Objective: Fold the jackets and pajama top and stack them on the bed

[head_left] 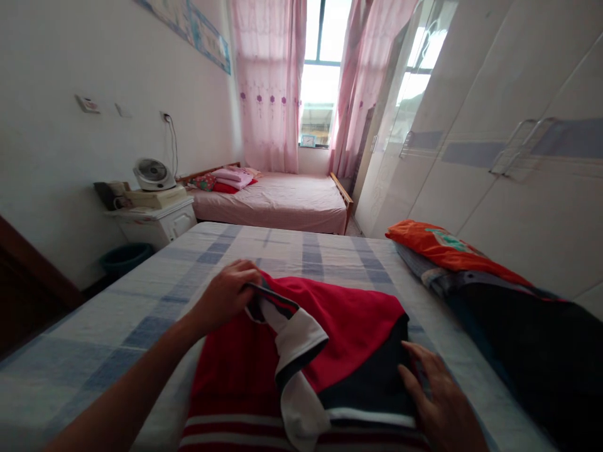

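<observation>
A red jacket [330, 314] with dark panels, white stripes and a white-and-dark collar lies partly folded on the bed in front of me. My left hand [235, 285] grips the far end of the collar, its fingers closed on the cloth. The collar band [301, 339] curls up and drapes toward me across the middle of the garment. At the right side, my right hand [431, 389] rests along the dark panel's edge, fingers apart. The jacket's nearest part runs out of view at the bottom.
The jacket lies on a blue-and-white checked bedsheet [164, 295]. Piled clothes, including an orange garment [452, 251], lie on the right. A wardrobe [509, 150] stands beyond them. At the left are a nightstand [176, 216] with a fan [153, 174] and a green bin [125, 258]; a pink bed [292, 201] stands behind.
</observation>
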{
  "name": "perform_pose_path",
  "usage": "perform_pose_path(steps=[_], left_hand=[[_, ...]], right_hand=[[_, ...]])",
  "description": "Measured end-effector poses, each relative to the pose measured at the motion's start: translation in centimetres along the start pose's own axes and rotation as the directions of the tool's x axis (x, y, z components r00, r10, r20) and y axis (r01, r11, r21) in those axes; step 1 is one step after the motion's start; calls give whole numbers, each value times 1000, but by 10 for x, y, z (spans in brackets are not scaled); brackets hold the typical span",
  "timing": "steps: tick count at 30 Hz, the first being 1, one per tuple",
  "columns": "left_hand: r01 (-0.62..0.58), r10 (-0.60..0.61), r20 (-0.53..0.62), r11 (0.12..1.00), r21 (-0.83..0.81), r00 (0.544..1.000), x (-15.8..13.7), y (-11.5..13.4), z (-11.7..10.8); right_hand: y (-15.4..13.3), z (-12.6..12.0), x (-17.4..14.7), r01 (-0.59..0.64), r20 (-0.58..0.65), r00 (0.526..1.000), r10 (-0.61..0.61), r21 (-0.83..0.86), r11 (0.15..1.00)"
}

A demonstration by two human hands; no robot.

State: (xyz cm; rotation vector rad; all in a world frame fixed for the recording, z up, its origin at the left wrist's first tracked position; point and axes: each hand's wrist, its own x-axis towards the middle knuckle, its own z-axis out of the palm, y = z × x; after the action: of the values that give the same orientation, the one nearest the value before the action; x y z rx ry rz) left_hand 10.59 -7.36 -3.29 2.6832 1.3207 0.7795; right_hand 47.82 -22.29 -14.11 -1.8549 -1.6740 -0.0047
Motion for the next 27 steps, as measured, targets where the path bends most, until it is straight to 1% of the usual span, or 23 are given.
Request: perform_pose_path(steps=[1,2,3,4,5,7,8,9,11,12,13,14,15,16,17,18,19,20,21,23,25,27], left_hand=[[35,-39,-58,997,-71,998,-22,-11,-10],[93,-102,-84,990,-109,991,-44,-21,-17],[158,-169,-71,978,-139,983,-66,-31,-22],[224,-234,-37,958,-178,972,-87,-39,-25],[302,-299,48,930,-211,953,-105,-46,-25],[431,-383,216,864,-258,898,-130,-55,-20],[480,-413,268,832,-278,870,-137,-57,-17],[523,-443,295,794,-309,846,-141,-59,-12],[617,-537,304,692,-376,787,-138,-58,-4],[661,-588,303,645,-383,750,-134,-56,-1],[692,-634,282,625,-361,720,-129,-53,2],[698,-663,225,644,-314,714,-125,-48,4],[665,-654,139,703,-250,744,-121,-41,5],[594,-595,50,784,-181,802,-118,-34,6],[485,-490,-8,865,-130,872,-115,-24,5],[360,-365,-21,926,-112,931,-113,-14,5],[246,-248,4,960,-130,969,-111,-4,4],[162,-157,43,972,-173,987,-109,6,4],[111,-97,72,969,-221,993,-107,16,4],[52,-28,86,956,-289,996,-104,31,8],[-34,62,89,956,-290,994,-106,39,16],[-156,197,161,959,-237,967,-113,43,24]], right_hand=[[2,0,2,-53,14,999,53,26,998],[3,-1,5,-105,25,994,104,52,993],[5,-1,8,-156,35,987,154,74,985],[6,0,12,-205,45,978,202,90,975],[8,0,17,-249,59,968,244,99,963],[11,3,29,-327,91,943,319,97,940],[13,4,36,-361,107,930,352,86,929],[13,5,43,-391,121,917,381,72,918],[11,6,55,-442,143,890,432,48,896],[9,6,59,-465,156,877,454,39,884],[7,5,62,-481,171,867,469,33,876],[5,5,63,-486,185,861,473,30,873],[4,4,63,-485,193,860,472,27,874],[4,4,61,-480,197,862,466,23,877],[4,4,59,-476,196,864,463,19,880],[6,4,56,-477,193,864,464,19,879],[9,5,53,-484,196,861,470,25,875],[12,6,51,-496,203,854,479,36,868],[15,6,49,-509,214,846,488,57,859],[18,5,50,-520,241,844,479,152,840],[19,1,55,-504,240,862,447,302,809],[21,-3,59,-471,195,882,429,398,788]])
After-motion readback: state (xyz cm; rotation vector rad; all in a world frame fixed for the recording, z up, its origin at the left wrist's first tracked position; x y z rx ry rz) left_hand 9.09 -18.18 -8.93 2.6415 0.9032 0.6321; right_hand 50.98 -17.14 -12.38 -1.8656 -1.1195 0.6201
